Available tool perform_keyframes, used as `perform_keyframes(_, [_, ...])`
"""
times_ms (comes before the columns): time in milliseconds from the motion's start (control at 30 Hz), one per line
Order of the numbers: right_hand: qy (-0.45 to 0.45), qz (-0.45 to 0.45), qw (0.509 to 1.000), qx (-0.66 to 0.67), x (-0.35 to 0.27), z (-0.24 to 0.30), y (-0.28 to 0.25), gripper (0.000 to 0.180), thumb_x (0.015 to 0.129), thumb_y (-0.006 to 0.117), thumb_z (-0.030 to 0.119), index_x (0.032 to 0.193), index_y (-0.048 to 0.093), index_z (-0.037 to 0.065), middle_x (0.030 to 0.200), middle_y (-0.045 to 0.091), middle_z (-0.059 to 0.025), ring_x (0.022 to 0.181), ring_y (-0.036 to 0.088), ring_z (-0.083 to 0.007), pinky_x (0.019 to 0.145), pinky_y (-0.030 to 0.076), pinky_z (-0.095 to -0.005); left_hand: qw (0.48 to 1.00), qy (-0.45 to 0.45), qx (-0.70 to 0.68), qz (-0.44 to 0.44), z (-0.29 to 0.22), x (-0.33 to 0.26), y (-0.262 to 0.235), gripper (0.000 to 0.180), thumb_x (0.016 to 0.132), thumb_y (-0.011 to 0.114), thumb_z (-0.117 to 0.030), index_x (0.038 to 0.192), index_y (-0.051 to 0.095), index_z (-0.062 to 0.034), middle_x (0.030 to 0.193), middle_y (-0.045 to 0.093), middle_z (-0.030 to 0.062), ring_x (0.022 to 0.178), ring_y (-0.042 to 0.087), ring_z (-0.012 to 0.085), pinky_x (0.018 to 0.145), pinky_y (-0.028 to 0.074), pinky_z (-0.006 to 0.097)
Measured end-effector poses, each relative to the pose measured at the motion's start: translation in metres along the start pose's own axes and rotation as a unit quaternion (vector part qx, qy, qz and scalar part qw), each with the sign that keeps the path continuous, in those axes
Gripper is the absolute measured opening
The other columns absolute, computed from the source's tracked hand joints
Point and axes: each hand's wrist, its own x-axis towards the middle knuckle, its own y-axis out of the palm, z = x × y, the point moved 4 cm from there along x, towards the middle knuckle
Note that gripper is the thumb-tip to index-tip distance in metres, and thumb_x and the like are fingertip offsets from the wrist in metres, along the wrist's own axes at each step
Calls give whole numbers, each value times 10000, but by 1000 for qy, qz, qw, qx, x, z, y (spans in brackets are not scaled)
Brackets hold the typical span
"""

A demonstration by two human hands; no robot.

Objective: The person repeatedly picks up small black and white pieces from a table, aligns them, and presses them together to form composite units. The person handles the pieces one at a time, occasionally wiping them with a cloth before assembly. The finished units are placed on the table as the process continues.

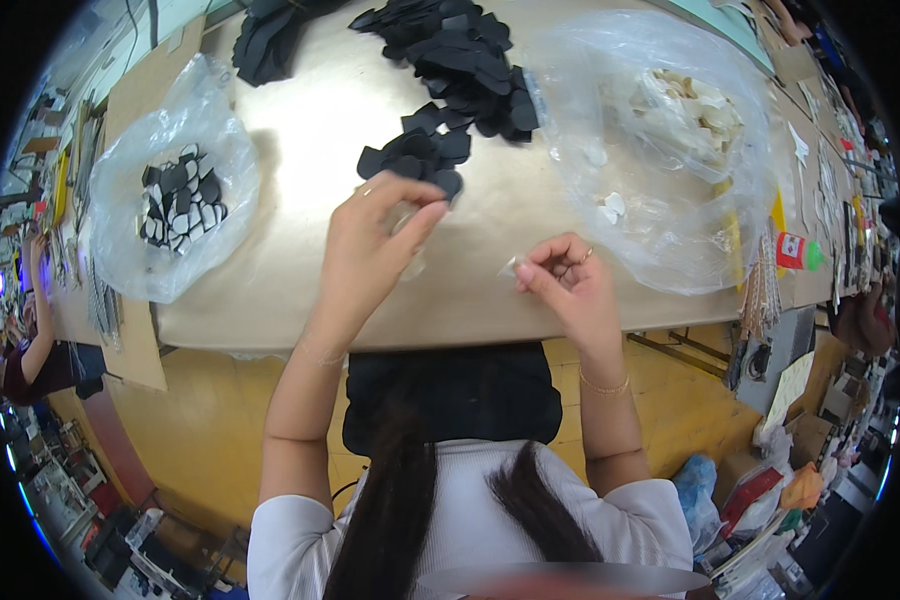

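At the near end of the black pile, my left hand (375, 240) has its thumb and index finger closed together at the edge of a rounded black piece (449, 183). Some pale, translucent material (414, 266) shows beneath its palm, partly hidden. To the right, over the tan tabletop (470, 310), my right hand (570, 285) pinches a small whitish piece (511, 267) between thumb and fingers. Flat black cut pieces (415, 150) lie heaped just beyond my left hand.
On the left, an opened plastic bag (240, 175) holds black and whitish pieces. A larger clear bag (660, 260) with cream pieces lies right. More black pieces (460, 70) are stacked at the back. A red bottle with a green cap (792, 251) is far right; another person's arm (40, 320) is far left.
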Motion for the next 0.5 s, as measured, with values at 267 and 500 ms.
perform_keyframes(267, [19,36,985,-170,61,5,52,142,932,750,117,915,665,5,776,670,-8,664,637,-54,616,505,-191,976,56,207,-48,40,-69,-19,257,881,733,-88,1137,726,-108,1206,643,56,740,683,217,665,545,367])
perform_keyframes(500, [32,11,987,-156,61,-5,58,154,936,753,137,943,664,11,754,663,5,643,619,-39,579,469,-172,974,73,210,-54,35,-43,-24,280,882,757,-145,1154,730,-86,1151,654,79,730,666,248,669,538,367])
